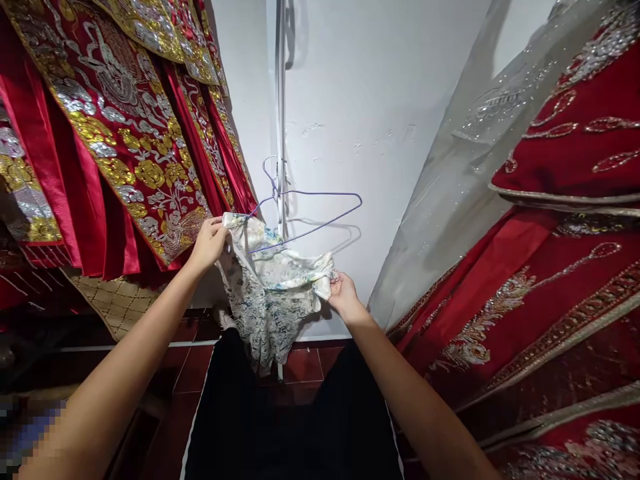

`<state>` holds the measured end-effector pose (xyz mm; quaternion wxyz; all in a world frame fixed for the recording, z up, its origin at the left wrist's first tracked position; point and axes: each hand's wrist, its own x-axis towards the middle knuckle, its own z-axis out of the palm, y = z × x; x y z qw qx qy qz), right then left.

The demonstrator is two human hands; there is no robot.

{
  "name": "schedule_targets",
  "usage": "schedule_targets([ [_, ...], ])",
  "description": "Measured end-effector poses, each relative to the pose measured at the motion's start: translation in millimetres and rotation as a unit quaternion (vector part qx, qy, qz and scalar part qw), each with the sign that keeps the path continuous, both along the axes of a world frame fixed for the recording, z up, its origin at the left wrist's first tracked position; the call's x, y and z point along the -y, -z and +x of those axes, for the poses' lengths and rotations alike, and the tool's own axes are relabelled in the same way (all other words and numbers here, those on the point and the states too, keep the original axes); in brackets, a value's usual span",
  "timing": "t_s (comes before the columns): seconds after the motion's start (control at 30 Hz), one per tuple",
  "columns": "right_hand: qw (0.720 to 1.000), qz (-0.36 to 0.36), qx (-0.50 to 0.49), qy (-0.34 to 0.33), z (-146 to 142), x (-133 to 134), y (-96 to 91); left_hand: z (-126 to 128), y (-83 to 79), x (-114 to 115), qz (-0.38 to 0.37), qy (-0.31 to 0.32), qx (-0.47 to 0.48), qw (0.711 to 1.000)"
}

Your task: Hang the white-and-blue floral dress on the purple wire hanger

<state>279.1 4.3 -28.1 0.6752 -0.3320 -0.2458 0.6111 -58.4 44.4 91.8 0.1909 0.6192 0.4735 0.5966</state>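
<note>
Scuffed white wall (390, 80), red tiled floor (306, 364)

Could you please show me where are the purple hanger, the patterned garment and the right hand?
purple hanger (320, 193): head view, on its upper wire.
patterned garment (274, 293): head view, on the middle of its fabric.
right hand (344, 293): head view, on its middle.

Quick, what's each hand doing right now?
Left hand: closed, holding the pale patterned garment by its upper left corner.
Right hand: closed, holding the same garment's right edge.
</note>
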Motion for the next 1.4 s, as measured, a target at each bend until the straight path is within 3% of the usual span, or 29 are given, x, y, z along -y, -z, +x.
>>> schedule_targets([
  [0.13, 0.995, -0.075, 0.028, -0.056, -17.1, 12.2, 12.2, -3.4, 24.1, 8.4, -0.102, -0.013, 0.218, 0.970],
  [0.27, 0.982, -0.077, 0.143, -0.097, -33.8, 29.2, 2.9, 4.9, 47.3, 26.1, -0.137, -0.051, 0.417, 0.897],
  [0.4, 0.943, -0.010, 0.300, -0.145, -56.9, 44.5, -17.6, 41.7, 68.3, 62.4, -0.104, -0.047, 0.446, 0.888],
  [0.5, 0.919, 0.018, 0.271, -0.286, -77.9, 48.8, -32.9, 80.4, 77.2, 104.0, -0.090, 0.037, 0.351, 0.931],
  [0.57, 0.918, 0.018, 0.213, -0.334, -87.8, 47.5, -42.2, 101.1, 75.1, 134.3, -0.075, 0.116, 0.170, 0.976],
  [0.6, 0.925, 0.012, 0.180, -0.335, -90.3, 46.4, -46.3, 107.9, 71.4, 148.0, -0.054, 0.159, 0.052, 0.984],
  [0.67, 0.939, -0.007, 0.132, -0.316, -90.2, 45.4, -53.3, 113.1, 60.6, 167.8, 0.006, 0.213, -0.139, 0.967],
  [0.7, 0.944, -0.013, 0.120, -0.307, -88.0, 46.4, -55.9, 112.0, 54.8, 172.6, 0.032, 0.221, -0.189, 0.956],
  [0.77, 0.938, -0.024, 0.130, -0.321, -81.9, 52.0, -60.2, 104.5, 45.9, 171.4, 0.056, 0.202, -0.198, 0.958],
  [0.83, 0.910, -0.031, 0.169, -0.378, -75.9, 61.1, -64.9, 94.2, 43.2, 159.9, 0.033, 0.192, -0.150, 0.969],
  [0.93, 0.845, 0.015, 0.258, -0.468, -66.3, 72.6, -79.0, 82.0, 50.2, 140.3, -0.056, 0.288, -0.140, 0.946],
  [0.97, 0.816, 0.045, 0.305, -0.489, -61.7, 74.2, -86.7, 79.4, 54.3, 136.0, -0.087, 0.327, -0.162, 0.927],
  [1.03, 0.730, 0.100, 0.429, -0.522, -49.4, 74.5, -106.2, 75.4, 62.9, 130.8, -0.129, 0.371, -0.242, 0.887],
  [1.1, 0.663, 0.151, 0.554, -0.480, -36.5, 72.6, -127.6, 70.8, 69.0, 127.3, -0.130, 0.362, -0.343, 0.857],
  [1.13, 0.656, 0.179, 0.600, -0.422, -31.7, 71.0, -137.2, 67.7, 70.1, 124.8, -0.125, 0.342, -0.389, 0.846],
  [1.17, 0.668, 0.205, 0.628, -0.344, -28.8, 68.7, -145.1, 64.1, 69.7, 121.6, -0.120, 0.312, -0.424, 0.842],
  [1.27, 0.739, 0.262, 0.615, -0.084, -33.4, 53.3, -153.6, 53.6, 60.6, 109.2, -0.120, 0.217, -0.464, 0.850],
  [1.33, 0.764, 0.291, 0.575, 0.030, -42.4, 34.0, -145.5, 50.4, 51.1, 103.7, -0.109, 0.176, -0.453, 0.867],
  [1.4, 0.775, 0.303, 0.548, 0.090, -48.7, 10.3, -129.6, 50.8, 42.2, 103.4, -0.081, 0.144, -0.442, 0.882],
])
